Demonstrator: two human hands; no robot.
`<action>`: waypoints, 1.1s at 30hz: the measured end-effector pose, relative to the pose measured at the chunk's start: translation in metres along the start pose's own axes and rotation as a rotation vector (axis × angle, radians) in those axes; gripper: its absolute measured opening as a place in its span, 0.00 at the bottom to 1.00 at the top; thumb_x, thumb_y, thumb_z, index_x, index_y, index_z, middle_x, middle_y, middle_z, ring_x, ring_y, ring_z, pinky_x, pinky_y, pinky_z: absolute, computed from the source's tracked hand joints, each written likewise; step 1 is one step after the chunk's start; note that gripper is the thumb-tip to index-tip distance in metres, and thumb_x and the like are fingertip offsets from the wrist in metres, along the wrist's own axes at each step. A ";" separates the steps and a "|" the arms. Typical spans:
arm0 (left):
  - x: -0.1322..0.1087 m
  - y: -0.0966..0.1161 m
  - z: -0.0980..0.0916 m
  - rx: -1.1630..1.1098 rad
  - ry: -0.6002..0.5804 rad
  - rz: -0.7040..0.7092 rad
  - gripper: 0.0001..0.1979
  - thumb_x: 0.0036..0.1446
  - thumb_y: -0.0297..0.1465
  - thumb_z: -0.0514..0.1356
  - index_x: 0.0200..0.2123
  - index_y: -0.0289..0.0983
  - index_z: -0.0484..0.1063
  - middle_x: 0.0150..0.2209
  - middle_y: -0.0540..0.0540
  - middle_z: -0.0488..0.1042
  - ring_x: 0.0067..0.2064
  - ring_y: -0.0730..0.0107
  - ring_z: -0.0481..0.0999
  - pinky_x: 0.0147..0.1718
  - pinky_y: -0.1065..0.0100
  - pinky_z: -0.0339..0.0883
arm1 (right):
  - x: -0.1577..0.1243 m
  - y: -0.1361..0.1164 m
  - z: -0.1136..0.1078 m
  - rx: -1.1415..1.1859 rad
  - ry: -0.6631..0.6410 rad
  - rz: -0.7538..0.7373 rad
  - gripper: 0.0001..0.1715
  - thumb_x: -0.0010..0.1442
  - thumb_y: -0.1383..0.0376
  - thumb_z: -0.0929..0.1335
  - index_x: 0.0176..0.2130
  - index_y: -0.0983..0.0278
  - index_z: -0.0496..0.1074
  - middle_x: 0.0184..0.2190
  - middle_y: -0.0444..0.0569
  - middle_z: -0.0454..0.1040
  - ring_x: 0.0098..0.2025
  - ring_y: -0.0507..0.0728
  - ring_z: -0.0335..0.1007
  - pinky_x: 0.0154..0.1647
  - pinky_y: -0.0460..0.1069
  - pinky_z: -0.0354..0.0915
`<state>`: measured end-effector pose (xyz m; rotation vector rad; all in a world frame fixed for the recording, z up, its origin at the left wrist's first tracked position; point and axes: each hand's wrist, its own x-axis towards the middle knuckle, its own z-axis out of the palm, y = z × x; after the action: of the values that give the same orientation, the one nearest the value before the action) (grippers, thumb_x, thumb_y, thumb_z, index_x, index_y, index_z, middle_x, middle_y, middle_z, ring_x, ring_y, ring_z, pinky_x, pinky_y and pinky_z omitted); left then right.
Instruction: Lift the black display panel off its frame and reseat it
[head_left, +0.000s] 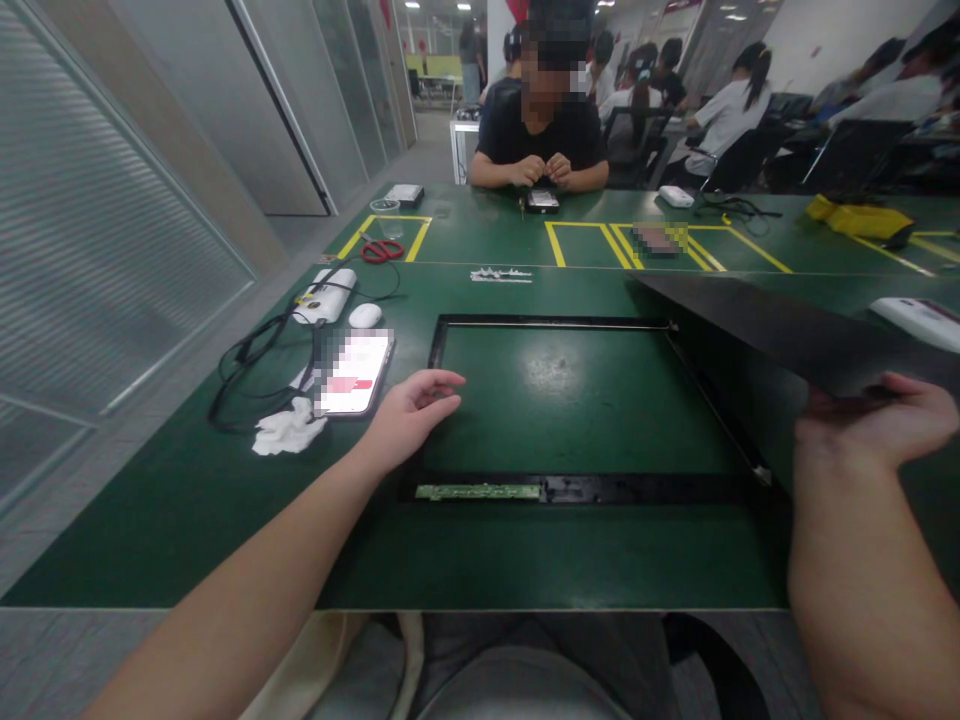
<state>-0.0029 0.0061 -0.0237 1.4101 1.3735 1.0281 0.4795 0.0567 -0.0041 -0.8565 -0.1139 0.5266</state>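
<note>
A black rectangular frame [637, 489] lies flat on the green table in front of me, with a narrow green circuit board [478, 492] along its near side. My left hand [417, 412] is over the frame's left side, thumb and fingers apart and nothing held between them; whether it touches the frame is hidden. At the right, my right hand [885, 425] grips the near edge of a thin dark panel [780, 315], its fingers partly hidden by it. The panel is tilted, raised above the table beside the frame's right side.
Left of the frame are a lit phone [352, 372], crumpled tissue [289, 428], a white oval case [365, 316], black cables [247, 350] and red-handled scissors [382, 251]. White strips [500, 275] lie beyond the frame. A person [540, 130] sits opposite, both hands over a small device [542, 202].
</note>
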 end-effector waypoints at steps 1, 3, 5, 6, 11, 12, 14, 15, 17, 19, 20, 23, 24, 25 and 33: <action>0.000 0.001 0.000 0.015 -0.005 0.003 0.19 0.51 0.41 0.69 0.45 0.39 0.79 0.45 0.43 0.80 0.49 0.53 0.78 0.54 0.51 0.70 | 0.002 0.000 -0.001 0.023 0.000 -0.019 0.04 0.49 0.68 0.62 0.26 0.60 0.59 0.32 0.49 0.66 0.33 0.54 0.70 0.17 0.43 0.61; -0.001 0.001 0.000 0.043 -0.017 0.003 0.19 0.52 0.41 0.68 0.45 0.39 0.79 0.46 0.42 0.80 0.50 0.53 0.78 0.54 0.50 0.70 | 0.004 0.001 -0.002 0.036 0.005 -0.038 0.05 0.49 0.69 0.62 0.25 0.61 0.59 0.32 0.49 0.65 0.31 0.53 0.68 0.15 0.41 0.56; -0.002 0.001 0.000 0.067 -0.025 0.004 0.19 0.53 0.41 0.68 0.46 0.39 0.79 0.47 0.41 0.80 0.50 0.53 0.78 0.55 0.50 0.70 | 0.003 0.003 -0.003 0.027 0.010 -0.044 0.06 0.50 0.70 0.62 0.25 0.62 0.58 0.32 0.48 0.64 0.30 0.52 0.67 0.15 0.41 0.57; -0.002 0.001 0.000 0.077 -0.028 0.007 0.19 0.53 0.41 0.67 0.46 0.39 0.79 0.47 0.41 0.80 0.50 0.53 0.78 0.55 0.49 0.70 | 0.002 0.003 -0.002 0.020 0.014 -0.042 0.06 0.51 0.70 0.62 0.25 0.62 0.59 0.32 0.48 0.64 0.30 0.51 0.67 0.16 0.41 0.59; -0.002 -0.002 0.000 0.126 -0.054 0.035 0.16 0.56 0.41 0.66 0.45 0.40 0.79 0.45 0.42 0.81 0.49 0.52 0.80 0.53 0.49 0.71 | -0.002 0.004 0.000 -0.052 0.051 0.060 0.05 0.53 0.72 0.62 0.26 0.63 0.63 0.33 0.47 0.68 0.31 0.51 0.69 0.21 0.43 0.69; -0.002 -0.002 0.000 0.138 -0.055 0.041 0.16 0.56 0.41 0.66 0.45 0.40 0.79 0.44 0.42 0.82 0.49 0.52 0.80 0.52 0.49 0.71 | -0.003 0.003 0.001 -0.063 0.049 0.076 0.06 0.53 0.72 0.62 0.27 0.63 0.64 0.33 0.46 0.69 0.31 0.51 0.70 0.22 0.43 0.71; -0.002 -0.001 0.000 0.168 -0.057 0.052 0.15 0.57 0.41 0.66 0.45 0.40 0.80 0.43 0.42 0.82 0.47 0.52 0.80 0.50 0.49 0.72 | -0.006 0.002 0.002 -0.075 0.037 0.093 0.06 0.54 0.72 0.62 0.28 0.63 0.65 0.33 0.46 0.70 0.31 0.51 0.71 0.22 0.43 0.71; -0.003 0.000 0.000 0.188 -0.058 0.061 0.15 0.58 0.41 0.66 0.45 0.41 0.80 0.43 0.42 0.82 0.47 0.52 0.80 0.49 0.50 0.73 | -0.007 0.002 0.003 -0.083 0.035 0.101 0.06 0.53 0.72 0.62 0.28 0.63 0.66 0.33 0.46 0.70 0.31 0.51 0.71 0.21 0.43 0.70; -0.004 0.001 0.000 0.246 -0.061 0.095 0.14 0.59 0.41 0.65 0.44 0.41 0.80 0.43 0.42 0.82 0.45 0.52 0.81 0.45 0.52 0.74 | -0.008 0.002 0.004 -0.118 0.057 0.136 0.06 0.52 0.73 0.62 0.28 0.62 0.65 0.31 0.45 0.69 0.28 0.51 0.70 0.21 0.43 0.70; -0.005 0.003 0.002 0.317 -0.064 0.149 0.12 0.60 0.40 0.64 0.44 0.42 0.81 0.44 0.42 0.82 0.45 0.52 0.81 0.40 0.55 0.74 | -0.007 0.004 0.005 -0.160 0.080 0.193 0.08 0.50 0.74 0.62 0.28 0.62 0.63 0.29 0.43 0.67 0.26 0.50 0.69 0.22 0.43 0.70; -0.006 0.003 0.002 0.352 -0.069 0.180 0.11 0.61 0.39 0.64 0.43 0.42 0.81 0.44 0.41 0.82 0.44 0.52 0.81 0.38 0.57 0.74 | -0.006 0.005 0.006 -0.177 0.088 0.220 0.09 0.49 0.75 0.62 0.29 0.61 0.62 0.29 0.42 0.66 0.25 0.50 0.68 0.22 0.43 0.70; -0.006 0.001 0.004 0.437 -0.103 0.272 0.10 0.62 0.38 0.62 0.42 0.42 0.81 0.42 0.42 0.82 0.43 0.53 0.81 0.38 0.57 0.74 | -0.001 0.011 0.005 -0.201 0.105 0.262 0.13 0.46 0.78 0.62 0.30 0.62 0.63 0.30 0.41 0.69 0.26 0.50 0.69 0.24 0.43 0.71; -0.006 0.000 0.004 0.456 -0.121 0.295 0.10 0.63 0.37 0.62 0.42 0.42 0.81 0.42 0.42 0.82 0.42 0.54 0.81 0.40 0.56 0.74 | 0.000 0.014 0.005 -0.204 0.114 0.268 0.13 0.46 0.78 0.62 0.31 0.62 0.63 0.31 0.41 0.69 0.27 0.49 0.69 0.24 0.43 0.71; -0.006 0.000 0.005 0.474 -0.139 0.311 0.10 0.63 0.37 0.61 0.42 0.41 0.80 0.42 0.42 0.82 0.42 0.54 0.81 0.42 0.56 0.75 | 0.001 0.016 0.004 -0.209 0.122 0.273 0.14 0.45 0.79 0.61 0.31 0.62 0.63 0.31 0.41 0.70 0.27 0.49 0.70 0.24 0.43 0.71; -0.005 0.000 0.004 0.575 -0.251 0.356 0.11 0.65 0.36 0.58 0.42 0.41 0.80 0.44 0.40 0.83 0.47 0.50 0.81 0.49 0.50 0.73 | 0.010 0.027 -0.006 -0.214 0.121 0.347 0.19 0.42 0.78 0.62 0.35 0.62 0.64 0.34 0.43 0.73 0.31 0.52 0.73 0.28 0.45 0.75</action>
<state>0.0005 0.0008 -0.0247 2.1889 1.3096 0.6527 0.4791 0.0719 -0.0292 -1.1235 0.0938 0.7950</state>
